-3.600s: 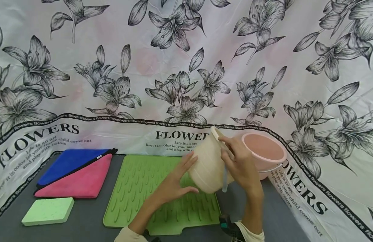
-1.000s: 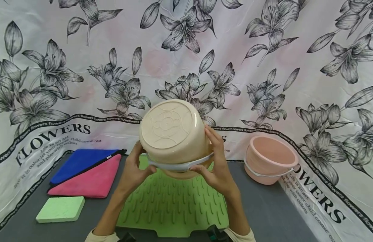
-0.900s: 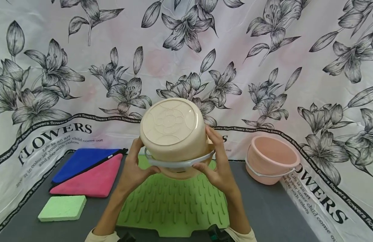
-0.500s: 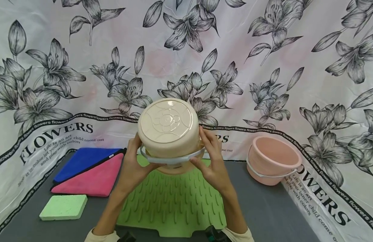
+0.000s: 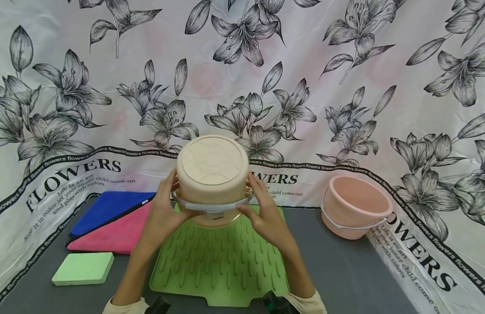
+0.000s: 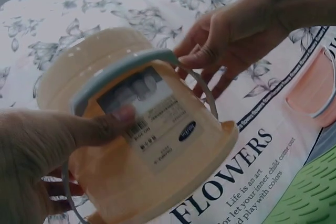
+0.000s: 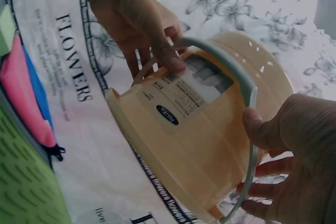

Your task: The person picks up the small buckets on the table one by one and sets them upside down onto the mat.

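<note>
A cream bucket [image 5: 212, 170] is held upside down above the green ridged mat [image 5: 222, 270], its moulded base turned up towards the head camera. My left hand [image 5: 163, 213] grips its left side, fingers curled round behind and thumb in front; in the left wrist view that thumb lies on the bucket's printed label [image 6: 152, 114]. My right hand [image 5: 266, 213] holds the opposite side, its thumb [image 7: 257, 129] at the grey handle grip [image 7: 228, 64]. That grip crosses the bucket's near side. In the head view the bucket's mouth faces down and its inside is hidden.
A pink bucket [image 5: 354, 226] stands upright at the right. To the left lie a folded blue and pink cloth [image 5: 108, 235] and a light green sponge [image 5: 83, 269] on the grey table [image 5: 344, 279]. A flower-printed sheet [image 5: 226, 35] hangs behind.
The cream bucket, earlier tilted sideways near the pink one, has been turned base up and moved left. Over the last second both hands shift it slightly left and tip it more upright.
</note>
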Motion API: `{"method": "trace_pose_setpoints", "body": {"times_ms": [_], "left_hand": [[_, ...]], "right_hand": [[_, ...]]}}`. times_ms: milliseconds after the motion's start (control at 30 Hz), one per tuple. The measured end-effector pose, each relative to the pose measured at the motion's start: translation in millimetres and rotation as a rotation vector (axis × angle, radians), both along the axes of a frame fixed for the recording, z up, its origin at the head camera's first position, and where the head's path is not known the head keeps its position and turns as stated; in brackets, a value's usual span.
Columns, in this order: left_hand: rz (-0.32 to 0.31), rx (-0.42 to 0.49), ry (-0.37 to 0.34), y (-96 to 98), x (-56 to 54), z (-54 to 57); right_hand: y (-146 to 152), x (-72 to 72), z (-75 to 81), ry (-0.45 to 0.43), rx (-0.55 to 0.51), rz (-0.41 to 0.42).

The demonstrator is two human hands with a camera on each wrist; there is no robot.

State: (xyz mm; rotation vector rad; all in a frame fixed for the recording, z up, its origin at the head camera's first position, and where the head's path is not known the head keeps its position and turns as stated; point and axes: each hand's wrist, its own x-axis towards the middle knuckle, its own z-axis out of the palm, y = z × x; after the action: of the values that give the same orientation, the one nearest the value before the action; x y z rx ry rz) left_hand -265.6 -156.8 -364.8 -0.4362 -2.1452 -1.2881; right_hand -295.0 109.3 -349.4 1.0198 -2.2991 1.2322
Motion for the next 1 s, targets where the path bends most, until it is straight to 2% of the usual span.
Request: {"method": "trace_pose_setpoints", "body": {"times_ms": [133, 333, 433, 533, 767, 867, 1000], "left_hand": [[-0.027, 0.005, -0.112, -5.7, -1.8, -2.3], [-0.024, -0.052, -0.311, -13.3, -1.8, -1.7], [-0.030, -0.080, -0.387, -16.8, -2.9, -2.0], [-0.042, -0.104, -0.395, -20.8, -6.0, -5.9], [-0.054, -0.184, -0.359, -29.0, -11.1, -20.3], [-0.067, -0.211, -0.403, -32.9, -14.7, -28.7], [-0.118, -0.232, -0.483, -36.9, -21.9, -45.2]], "right_hand": [[-5, -3.7, -10.2, -0.035, 0.049, -0.001], [-15, -3.7, -16.8, -0.134, 0.102, -0.008], [-20, -4.9, -19.7, -0.175, 0.122, -0.004], [-26, -7.5, -24.2, -0.202, 0.138, 0.015], [-37, -16.1, -39.4, -0.258, 0.175, 0.053], [-42, -19.8, -48.9, -0.280, 0.195, 0.072], [-48, -20.9, -61.1, -0.260, 0.285, 0.041]]}}
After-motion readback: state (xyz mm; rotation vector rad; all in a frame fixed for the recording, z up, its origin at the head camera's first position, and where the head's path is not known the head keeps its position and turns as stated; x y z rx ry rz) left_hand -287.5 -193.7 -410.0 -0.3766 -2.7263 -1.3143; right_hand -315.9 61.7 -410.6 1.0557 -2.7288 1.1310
